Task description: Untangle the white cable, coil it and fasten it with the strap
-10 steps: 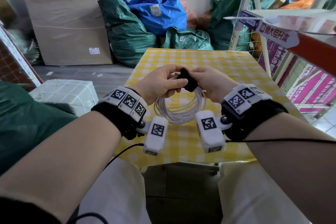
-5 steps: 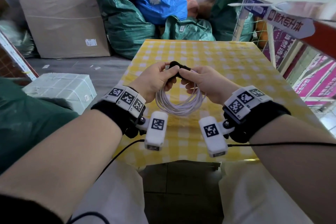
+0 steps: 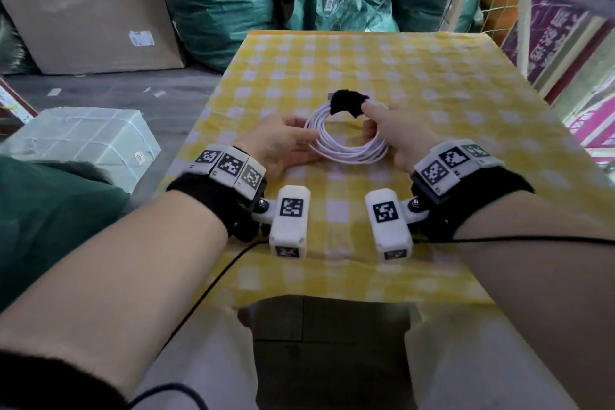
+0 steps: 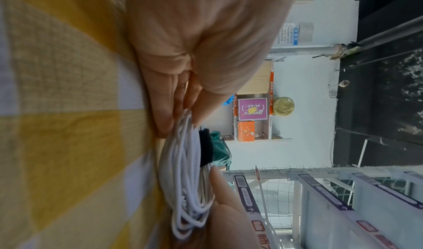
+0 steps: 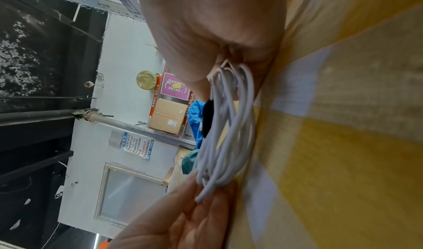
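Note:
The white cable (image 3: 346, 153) lies as a round coil on the yellow checked tablecloth (image 3: 366, 60). A black strap (image 3: 346, 103) is wrapped round the coil's far side. My left hand (image 3: 283, 143) pinches the coil's left side; the left wrist view shows thumb and fingers closed on the cable (image 4: 183, 180), with the strap (image 4: 206, 149) beyond. My right hand (image 3: 399, 133) grips the right side, its thumb reaching up beside the strap. In the right wrist view the cable (image 5: 228, 135) runs into the curled fingers, and the strap (image 5: 207, 119) shows dark behind it.
Green and blue sacks (image 3: 216, 0) and a large cardboard box (image 3: 83, 10) stand behind the table. A wrapped white parcel (image 3: 86, 143) sits on the floor at left. A shelf frame with purple signs (image 3: 565, 43) borders the table's right side.
Both hands have come down from mid-air and set the coil on the tablecloth. They have shifted from the strap at the top to the coil's left and right sides.

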### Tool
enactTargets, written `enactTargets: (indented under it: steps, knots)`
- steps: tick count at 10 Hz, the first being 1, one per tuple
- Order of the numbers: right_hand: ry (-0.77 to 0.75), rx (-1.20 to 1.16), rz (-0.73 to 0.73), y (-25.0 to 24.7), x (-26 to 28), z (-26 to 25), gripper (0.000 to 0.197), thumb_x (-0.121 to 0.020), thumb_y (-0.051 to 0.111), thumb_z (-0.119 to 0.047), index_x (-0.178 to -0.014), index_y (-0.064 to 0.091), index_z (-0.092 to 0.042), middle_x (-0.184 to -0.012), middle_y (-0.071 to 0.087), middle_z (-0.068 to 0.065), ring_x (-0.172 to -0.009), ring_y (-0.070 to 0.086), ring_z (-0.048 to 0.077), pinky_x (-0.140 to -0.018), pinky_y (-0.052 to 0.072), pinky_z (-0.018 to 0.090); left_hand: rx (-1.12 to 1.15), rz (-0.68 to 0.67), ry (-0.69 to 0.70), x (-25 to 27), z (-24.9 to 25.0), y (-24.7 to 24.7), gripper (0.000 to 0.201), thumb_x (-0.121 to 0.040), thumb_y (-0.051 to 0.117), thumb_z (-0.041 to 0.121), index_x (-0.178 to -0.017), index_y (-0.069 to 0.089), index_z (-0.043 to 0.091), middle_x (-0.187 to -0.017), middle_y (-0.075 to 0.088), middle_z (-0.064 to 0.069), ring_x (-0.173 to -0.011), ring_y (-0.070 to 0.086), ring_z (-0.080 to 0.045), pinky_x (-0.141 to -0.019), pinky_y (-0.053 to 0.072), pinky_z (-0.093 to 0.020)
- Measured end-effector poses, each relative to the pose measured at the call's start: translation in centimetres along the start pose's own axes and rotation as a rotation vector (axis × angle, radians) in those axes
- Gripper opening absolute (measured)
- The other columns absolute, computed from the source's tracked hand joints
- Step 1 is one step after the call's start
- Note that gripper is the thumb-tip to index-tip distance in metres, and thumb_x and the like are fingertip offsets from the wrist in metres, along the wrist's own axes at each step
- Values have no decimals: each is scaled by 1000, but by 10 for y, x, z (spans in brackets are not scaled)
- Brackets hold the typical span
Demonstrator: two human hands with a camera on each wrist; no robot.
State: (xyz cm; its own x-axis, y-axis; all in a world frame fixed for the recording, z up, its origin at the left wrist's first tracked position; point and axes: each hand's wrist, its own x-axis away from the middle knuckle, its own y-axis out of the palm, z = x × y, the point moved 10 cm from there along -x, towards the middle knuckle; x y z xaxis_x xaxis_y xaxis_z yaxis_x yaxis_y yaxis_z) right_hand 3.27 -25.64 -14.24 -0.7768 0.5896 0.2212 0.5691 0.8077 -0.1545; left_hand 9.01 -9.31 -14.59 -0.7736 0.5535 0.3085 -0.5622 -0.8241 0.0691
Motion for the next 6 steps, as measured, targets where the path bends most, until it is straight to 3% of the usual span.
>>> enactTargets:
  steps: [1,2,3,4,5,6]
  knots:
    - [-14,106,52,-4,-9,-1,25,-86,59,-25,-70,58,-5,-69,53,7,-72,48,20,-67,37,33,15,64,-20,-6,-3,-5,14,-89,56,-3,-103,56,2,-78,63,-12,-53,66,-13,-53,56,-23]
    - [-50,250,85,-7,-10,-4,30,-83,57,-25,-90,66,3,-80,50,7,-75,44,17,-65,33,29,-40,102,-20,-8,-4,-8,8,-89,59,3,-97,58,5,-76,62,-10,-55,62,-15,-54,58,-25]
    - [-58,305,82,-9,-3,-8,38,-86,55,-21,-110,63,8,-103,68,20,-97,63,30,-80,50,39,-88,144,-22,-6,-3,-11,3,-90,59,7,-89,58,9,-76,61,-8,-64,60,-17,-61,57,-28]
    - [-37,277,50,-13,2,-10,37,-90,54,-20,-118,60,3,-114,64,19,-100,59,27,-84,48,38,-88,131,-51,0,-3,-7,3,-93,55,9,-91,58,9,-79,61,-8,-68,60,-19,-69,55,-31]
    - [15,267,-30,-15,12,-8,21,-91,54,-22,-102,62,-7,-93,56,9,-87,50,19,-80,44,34,-99,87,-110,13,-3,-2,10,-95,51,15,-90,59,11,-81,61,-5,-69,60,-17,-69,54,-31]
    - [-7,156,-29,-21,24,-19,6,-90,55,-18,-85,56,-15,-81,52,5,-73,47,16,-75,46,33,-127,116,-76,22,9,-6,11,-94,52,21,-94,58,12,-89,59,-3,-75,58,-15,-73,51,-32]
